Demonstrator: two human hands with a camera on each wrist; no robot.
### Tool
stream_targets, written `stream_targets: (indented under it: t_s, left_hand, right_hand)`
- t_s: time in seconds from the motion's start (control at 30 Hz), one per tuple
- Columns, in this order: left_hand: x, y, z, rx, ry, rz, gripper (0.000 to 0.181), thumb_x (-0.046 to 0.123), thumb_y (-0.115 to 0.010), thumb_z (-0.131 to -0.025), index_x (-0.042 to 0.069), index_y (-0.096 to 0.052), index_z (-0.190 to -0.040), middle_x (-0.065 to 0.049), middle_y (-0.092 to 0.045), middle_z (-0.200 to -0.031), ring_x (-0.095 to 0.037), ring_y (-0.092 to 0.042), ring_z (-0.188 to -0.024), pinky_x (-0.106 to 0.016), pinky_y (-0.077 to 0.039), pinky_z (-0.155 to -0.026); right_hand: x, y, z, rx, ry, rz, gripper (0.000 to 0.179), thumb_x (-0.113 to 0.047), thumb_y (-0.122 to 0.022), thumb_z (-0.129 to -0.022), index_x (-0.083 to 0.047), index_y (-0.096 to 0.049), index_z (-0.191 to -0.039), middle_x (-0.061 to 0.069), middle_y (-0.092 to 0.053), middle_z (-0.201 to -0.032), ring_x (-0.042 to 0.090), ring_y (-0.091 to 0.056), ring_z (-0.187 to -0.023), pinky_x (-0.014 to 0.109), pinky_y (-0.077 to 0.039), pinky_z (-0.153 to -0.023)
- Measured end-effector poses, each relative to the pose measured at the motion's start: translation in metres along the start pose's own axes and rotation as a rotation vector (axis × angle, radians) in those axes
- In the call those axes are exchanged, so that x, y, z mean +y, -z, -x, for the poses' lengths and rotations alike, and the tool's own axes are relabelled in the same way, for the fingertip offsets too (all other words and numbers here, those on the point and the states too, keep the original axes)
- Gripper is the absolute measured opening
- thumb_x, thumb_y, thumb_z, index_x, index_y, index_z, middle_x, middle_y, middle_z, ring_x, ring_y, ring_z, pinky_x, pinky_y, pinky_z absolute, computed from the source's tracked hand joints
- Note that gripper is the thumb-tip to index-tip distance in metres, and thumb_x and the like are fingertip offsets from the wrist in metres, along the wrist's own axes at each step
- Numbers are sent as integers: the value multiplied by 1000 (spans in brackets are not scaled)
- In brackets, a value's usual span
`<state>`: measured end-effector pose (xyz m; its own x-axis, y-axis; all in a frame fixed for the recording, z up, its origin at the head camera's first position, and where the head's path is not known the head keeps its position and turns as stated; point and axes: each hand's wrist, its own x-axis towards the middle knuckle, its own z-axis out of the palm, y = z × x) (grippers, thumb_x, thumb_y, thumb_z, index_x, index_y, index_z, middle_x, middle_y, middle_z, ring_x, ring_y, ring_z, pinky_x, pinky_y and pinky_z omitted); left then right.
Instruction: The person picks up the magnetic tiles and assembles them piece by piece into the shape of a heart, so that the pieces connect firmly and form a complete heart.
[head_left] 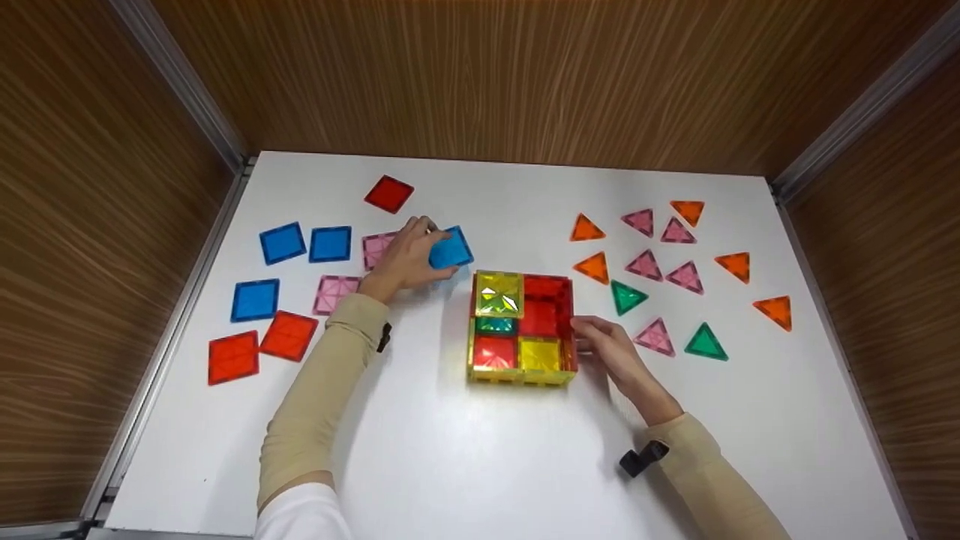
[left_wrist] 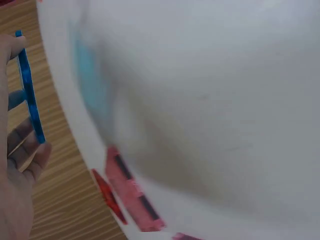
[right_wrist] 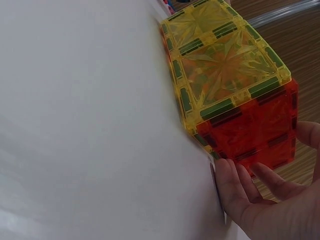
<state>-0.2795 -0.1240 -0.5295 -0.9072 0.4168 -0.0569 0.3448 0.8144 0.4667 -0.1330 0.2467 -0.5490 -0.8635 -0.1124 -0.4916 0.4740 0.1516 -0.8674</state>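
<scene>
My left hand (head_left: 412, 255) pinches a blue square magnetic tile (head_left: 451, 249) by its edges, thumb on one side and fingers on the other. In the left wrist view the tile (left_wrist: 30, 85) is seen edge-on, raised off the white table. Just to its right stands a low box of magnetic tiles (head_left: 546, 376) with yellow and red walls. A yellow square tile (head_left: 499, 295) lies over its back left corner; red, yellow and teal squares show inside. My right hand (head_left: 615, 356) rests its fingertips against the red right wall (right_wrist: 255, 125), the fingers only slightly bent.
Left on the white table (head_left: 420, 450) lie blue squares (head_left: 255, 300), red squares (head_left: 233, 358) and pink squares (head_left: 335, 294), one partly behind my left hand. Orange (head_left: 774, 312), pink (head_left: 655, 337) and green triangles (head_left: 706, 342) are spread on the right. Wood-grain panels (head_left: 480, 82) enclose the table.
</scene>
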Motion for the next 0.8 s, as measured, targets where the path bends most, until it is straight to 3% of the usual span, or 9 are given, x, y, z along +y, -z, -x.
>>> stream_targets:
  t_s: [0.2, 0.37, 0.63, 0.8]
  left_hand:
    - [28, 16, 3, 56, -101, 26, 72, 53, -75, -90, 20, -57, -152, -13, -50, -147, -30, -46, -138, -51, -49, -117]
    - [60, 20, 4, 50, -208, 29, 69, 53, -75, -90, 20, -60, -149, -12, -53, -144, -28, -48, -137, -47, -50, -117]
    - [104, 6, 1, -4, -369, -19, 65, 52, -77, -90, 17, -65, -143, -12, -57, -137, -26, -52, -128, -40, -53, -112]
    - [127, -7, -3, -91, -401, -34, 66, 55, -76, -90, 18, -64, -144, -11, -57, -139, -25, -52, -129, -38, -52, -113]
  right_hand:
    - [3, 0, -1, 4, 44, 7, 59, -42, -56, -109, 1, -53, -149, 7, -68, -125, 14, -70, -97, 21, -60, -92]
    - [4, 1, -2, 7, 31, 7, 59, -43, -57, -108, 0, -53, -149, 5, -68, -124, 14, -69, -97, 20, -59, -92]
    - [2, 1, -2, 2, 6, 13, 64, -48, -57, -107, -3, -51, -151, 16, -63, -142, 14, -69, -104, 20, -58, -96]
    - [2, 1, -1, 6, 2, 11, 65, -49, -57, -107, -3, -51, -152, 17, -61, -145, 15, -69, -107, 20, -57, -97]
